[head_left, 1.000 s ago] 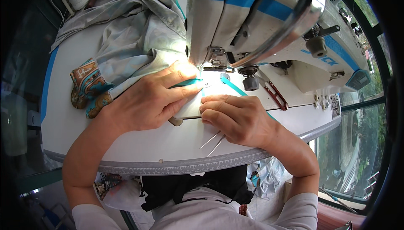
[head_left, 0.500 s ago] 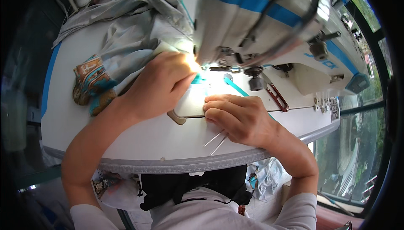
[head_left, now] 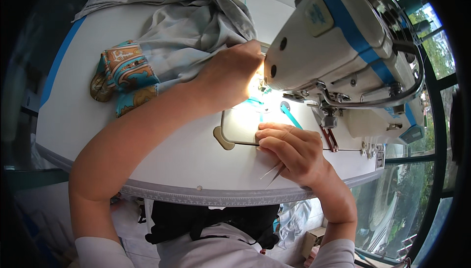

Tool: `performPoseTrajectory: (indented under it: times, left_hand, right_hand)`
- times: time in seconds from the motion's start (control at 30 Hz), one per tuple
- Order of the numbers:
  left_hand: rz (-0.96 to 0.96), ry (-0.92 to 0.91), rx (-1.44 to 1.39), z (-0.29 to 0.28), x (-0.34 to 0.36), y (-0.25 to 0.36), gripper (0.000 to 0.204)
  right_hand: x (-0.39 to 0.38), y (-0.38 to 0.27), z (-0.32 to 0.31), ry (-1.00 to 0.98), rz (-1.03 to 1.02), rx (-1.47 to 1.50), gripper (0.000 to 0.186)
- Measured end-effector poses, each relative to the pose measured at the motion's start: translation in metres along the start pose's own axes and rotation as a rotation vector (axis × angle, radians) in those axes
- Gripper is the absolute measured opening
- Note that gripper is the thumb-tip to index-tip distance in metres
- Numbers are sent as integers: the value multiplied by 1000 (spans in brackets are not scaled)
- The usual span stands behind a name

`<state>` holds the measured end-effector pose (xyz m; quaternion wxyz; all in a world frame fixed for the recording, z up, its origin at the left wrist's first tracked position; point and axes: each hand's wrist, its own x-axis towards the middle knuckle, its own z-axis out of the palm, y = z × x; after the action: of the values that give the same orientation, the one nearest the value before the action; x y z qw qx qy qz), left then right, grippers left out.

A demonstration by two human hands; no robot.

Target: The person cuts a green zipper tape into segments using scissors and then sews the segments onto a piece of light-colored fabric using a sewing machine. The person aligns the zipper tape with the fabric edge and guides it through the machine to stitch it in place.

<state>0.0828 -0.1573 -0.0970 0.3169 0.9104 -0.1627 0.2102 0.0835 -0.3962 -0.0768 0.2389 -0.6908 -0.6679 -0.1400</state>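
Note:
My left hand [head_left: 234, 74] reaches up beside the sewing machine's head [head_left: 309, 47], its fingers curled toward the lit needle area; what they hold is hidden. A short turquoise strip [head_left: 255, 100] lies under the light below that hand. My right hand [head_left: 292, 153] has curled fingertips on the metal plate's [head_left: 238, 128] front part, with metal tweezers [head_left: 269, 172] in its grip, points toward me. Another turquoise strip [head_left: 291, 116] runs from a round hole in the plate down behind the right hand. Left of the machine lies grey fabric [head_left: 186, 27] with a turquoise-and-brown patterned section [head_left: 125, 69].
Red-handled snips [head_left: 331, 140] lie on the machine bed, right of my right hand. The white table [head_left: 64, 126] has a curved front edge with a grey measuring tape [head_left: 171, 190]. Windows [head_left: 402, 194] stand at the right; bundled cloth [head_left: 289, 224] is below the table.
My left hand has lifted from the plate and moved up beside the machine's head. My right hand keeps the tweezers near the plate. The view has shifted, showing more of the machine's head.

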Motion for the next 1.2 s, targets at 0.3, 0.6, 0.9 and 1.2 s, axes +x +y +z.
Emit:
performPoseTrajectory:
  times: [0.3,0.6,0.9,1.2]
  left_hand:
    - [171,172,-29,4,-4,-6,13]
    - [312,-66,216,-33,-35,28,13]
    - [168,-239,104,-29,-59,51,42]
    - [148,-274,145,-27,-59,53,44]
  right_hand:
    - [2,-3,-1,2,-6,3,20]
    - [-4,1,5,58,11,25,16]
    - [-7,2,3,103,-9,24,17]
    - [-11,3,3,62,-17,4,25]
